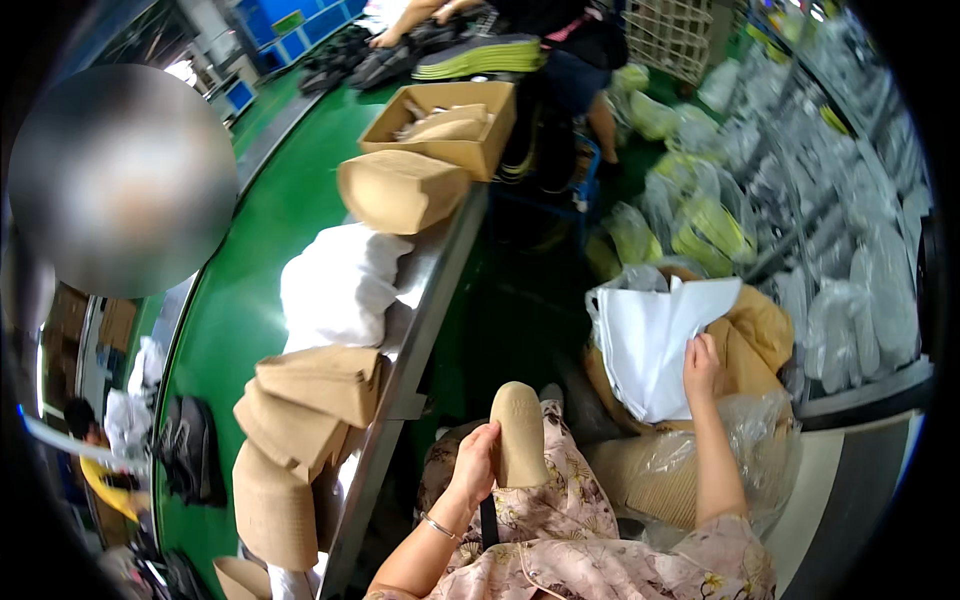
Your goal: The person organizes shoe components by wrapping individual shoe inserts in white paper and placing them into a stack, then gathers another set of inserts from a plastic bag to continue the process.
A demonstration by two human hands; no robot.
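Note:
My left hand (476, 463) pinches the edge of a tan cardboard shoe insert (520, 440), rounded at its top end, upright over my lap. On the right, my right hand (702, 370) has its fingers closed on the edge of white paper sheets (645, 345). The paper lies over the mouth of a brown sack (755, 330). Below my right forearm, a clear plastic bag (650, 480) holds a tight row of similar tan inserts. More stacks of tan cardboard inserts (275, 500) stand along the bench to my left.
A green conveyor bench with a metal edge (435, 290) runs along my left. On it are a white cloth-like bundle (340, 285), a cardboard box (490, 135) and dark shoes (190, 450). Bagged items (700, 210) fill the far right. Another person's arm (410, 20) reaches over shoes at the far end.

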